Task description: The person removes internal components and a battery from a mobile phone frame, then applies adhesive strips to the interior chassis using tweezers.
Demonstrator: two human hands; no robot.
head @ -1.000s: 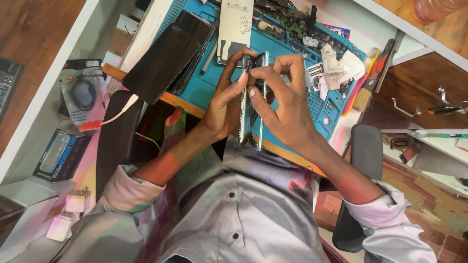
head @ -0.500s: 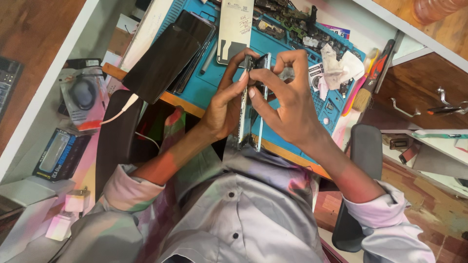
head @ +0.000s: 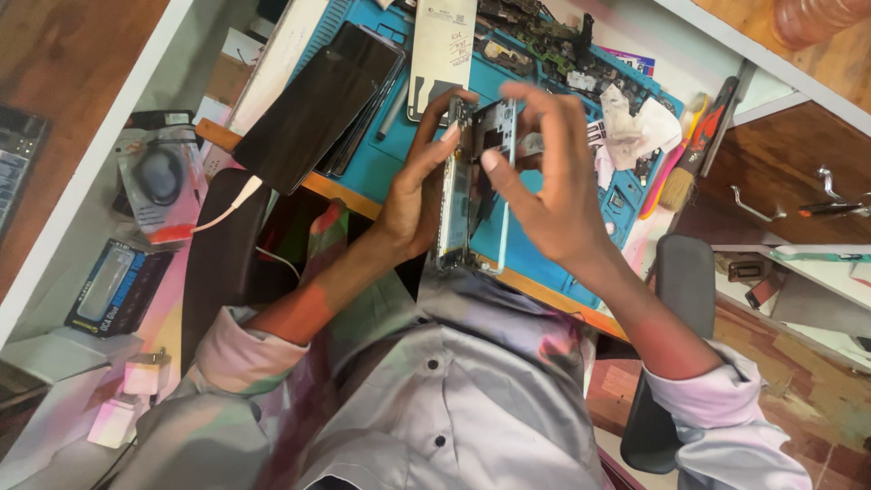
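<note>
I hold an opened smartphone (head: 456,195) edge-on over the blue work mat (head: 531,259). My left hand (head: 419,186) grips its body along the left side, fingertips curled over the top. Beside it stands the light blue frame part (head: 504,168), pinched near the top by the thumb and fingers of my right hand (head: 553,186). The two halves stand slightly apart, with dark inner parts showing between them.
Dark phones (head: 318,104) lie stacked at the mat's left, one with a white cable (head: 227,209). A white back panel (head: 440,45) lies at the top. Loose parts, crumpled tissue (head: 635,127) and a brush (head: 685,168) lie right. Boxes (head: 113,286) sit on the left shelf.
My right hand has lifted and spread its fingers, shifting from the phone's side to the top of the blue frame. The two halves now stand a little further apart.
</note>
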